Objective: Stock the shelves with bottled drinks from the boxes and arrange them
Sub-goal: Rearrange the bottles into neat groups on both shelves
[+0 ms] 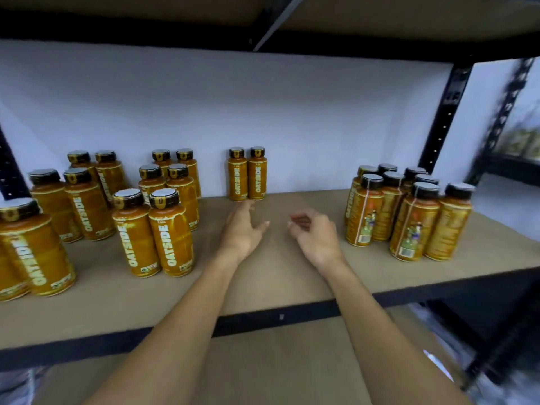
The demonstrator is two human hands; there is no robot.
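**Shelf** (277, 276): brown board on a black frame, with a white back wall (263, 112) behind it.

**Reference item:** the centre pair (247, 176) consists of two orange "OATSIDE" bottles with black caps. They stand upright, side by side and touching, against the back wall.

**Left hand** (242, 232): just in front of the centre pair. The fingers are stretched out and spread toward its base, and nothing is held. Contact with the bottles cannot be confirmed.

**Right hand** (317, 238): in front of the centre pair and to its right, over bare board. The fingers are loosely curled and hold nothing.

**Left of the centre pair:** a double file of six bottles (163, 206) runs from the wall toward the front edge, labels facing forward. Further bottles (73, 200) stand beyond it, out to the frame edge.

**Right of the centre pair, well apart:** a tight cluster (409, 211) of the same bottles stands with labels turned sideways, near a black upright post (447, 118).
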